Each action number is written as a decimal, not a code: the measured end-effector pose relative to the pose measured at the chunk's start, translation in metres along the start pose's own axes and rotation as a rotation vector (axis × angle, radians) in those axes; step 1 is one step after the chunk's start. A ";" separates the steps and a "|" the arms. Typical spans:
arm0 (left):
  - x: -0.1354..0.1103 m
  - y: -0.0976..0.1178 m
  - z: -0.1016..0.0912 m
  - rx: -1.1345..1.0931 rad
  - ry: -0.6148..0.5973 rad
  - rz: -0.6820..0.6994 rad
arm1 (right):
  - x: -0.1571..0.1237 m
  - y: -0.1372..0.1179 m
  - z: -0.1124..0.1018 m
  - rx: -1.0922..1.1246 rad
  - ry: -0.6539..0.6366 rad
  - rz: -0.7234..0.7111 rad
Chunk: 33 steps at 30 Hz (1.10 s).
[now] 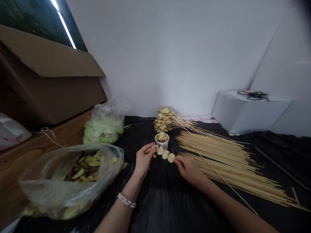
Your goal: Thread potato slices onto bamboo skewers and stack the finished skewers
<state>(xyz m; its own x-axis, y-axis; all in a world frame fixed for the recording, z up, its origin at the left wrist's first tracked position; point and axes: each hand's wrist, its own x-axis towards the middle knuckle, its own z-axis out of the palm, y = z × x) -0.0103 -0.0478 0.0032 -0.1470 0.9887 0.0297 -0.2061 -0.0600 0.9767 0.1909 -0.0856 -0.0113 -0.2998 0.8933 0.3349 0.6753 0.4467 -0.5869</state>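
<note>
My right hand (188, 168) pinches a thin wooden skewer just behind a row of round, pale slices (165, 154) that look like potato. The slices are threaded along the skewer in front of my fingers. My left hand (145, 157) is closed on another slice (155, 148) at the skewer's far end. Whether the tip has gone through that slice is hard to see. Just beyond both hands stands a white cup (162, 144) filled with more slices. Behind it lies a stack of loaded skewers (165, 118), their bare ends pointing right.
Many bare bamboo skewers (218, 155) cover the right side of the black sheet (155, 207). At left are an open plastic bag (48, 191) of slices and a bag of pale green pieces (104, 127). A cardboard box (55, 94) and white box (250, 113) stand behind.
</note>
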 end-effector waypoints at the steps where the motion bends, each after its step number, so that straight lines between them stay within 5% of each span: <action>1: 0.000 0.000 0.000 -0.011 0.004 -0.005 | 0.000 0.000 0.000 0.009 0.005 -0.003; 8: 0.004 -0.003 -0.004 -0.127 0.068 -0.064 | -0.001 0.000 0.001 0.035 0.056 -0.015; 22: 0.004 -0.001 -0.005 -0.224 -0.026 -0.192 | 0.000 0.000 -0.001 0.036 0.022 -0.052; 33: -0.001 0.003 -0.002 -0.034 -0.019 -0.119 | 0.000 0.005 0.003 0.011 0.000 -0.043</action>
<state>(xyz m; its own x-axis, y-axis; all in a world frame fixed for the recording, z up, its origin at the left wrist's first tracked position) -0.0125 -0.0490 0.0053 -0.1010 0.9916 -0.0812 -0.2536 0.0533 0.9658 0.1923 -0.0832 -0.0161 -0.3285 0.8734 0.3596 0.6545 0.4850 -0.5800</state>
